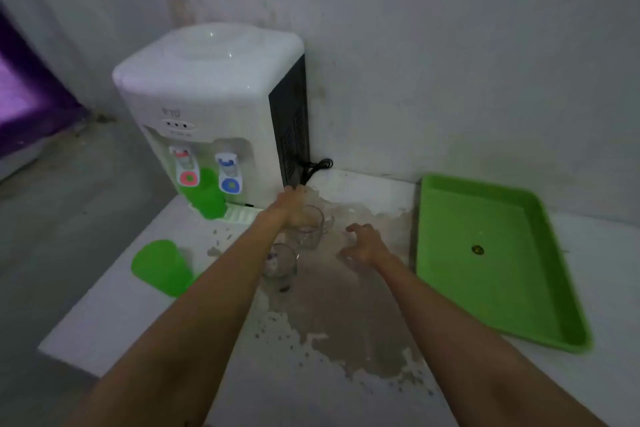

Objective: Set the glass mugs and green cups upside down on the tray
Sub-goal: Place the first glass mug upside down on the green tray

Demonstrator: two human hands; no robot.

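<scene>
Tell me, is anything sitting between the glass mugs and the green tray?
Nothing visible does. The two glass mugs stand left of the green tray; only bare, stained counter and the right hand, open and hovering, lie between. The tray holds no cups yet. The left hand is on the far mug.

the small mark on the dispenser (207, 121) is too blurred to read.

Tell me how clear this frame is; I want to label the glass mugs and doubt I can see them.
Head view: dim, flat light, soft all over. The tray smears at its near edge from motion blur. The glass mugs are faint outlines by the left hand; the right hand hovers open. The green cups read clearly. Wide-angle bending curves the counter edges.
</scene>
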